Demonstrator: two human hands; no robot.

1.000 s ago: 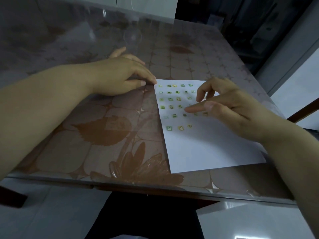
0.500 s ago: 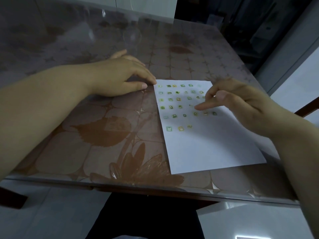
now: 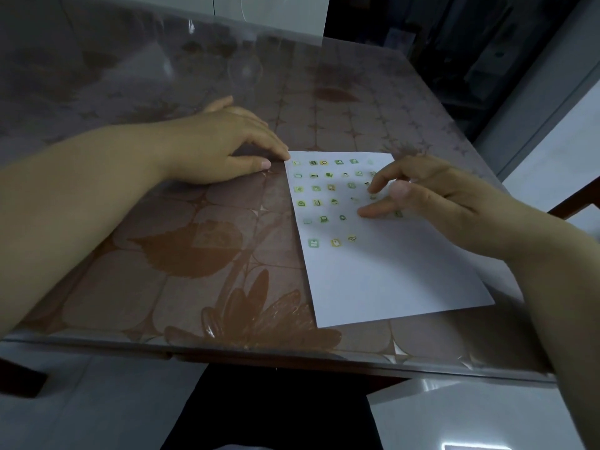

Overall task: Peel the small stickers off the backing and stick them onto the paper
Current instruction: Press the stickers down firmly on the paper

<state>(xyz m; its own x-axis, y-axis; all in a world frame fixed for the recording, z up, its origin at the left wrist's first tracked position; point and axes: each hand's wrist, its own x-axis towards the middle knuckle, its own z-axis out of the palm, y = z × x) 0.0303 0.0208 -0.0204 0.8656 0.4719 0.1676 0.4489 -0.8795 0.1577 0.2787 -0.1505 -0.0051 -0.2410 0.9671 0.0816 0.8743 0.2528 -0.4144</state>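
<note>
A white paper (image 3: 389,274) lies on the table, right of centre. Its upper half carries several rows of small green and yellow stickers (image 3: 316,203). My left hand (image 3: 224,151) lies flat on the table, fingertips touching the paper's top left corner. My right hand (image 3: 431,196) hovers over the right side of the sticker rows, fingers spread, index fingertip pressing on the paper in the fifth row. It hides some stickers on that side. I cannot see a separate backing sheet.
The table (image 3: 162,254) has a brown leaf-patterned cloth under a clear cover. Its front edge runs across the lower view. A dark chair part (image 3: 574,206) shows at the right, and pale floor tiles (image 3: 97,410) lie below.
My right hand drew back to the right, then its index finger came down lower in the sticker rows. The left hand and the paper stayed put.
</note>
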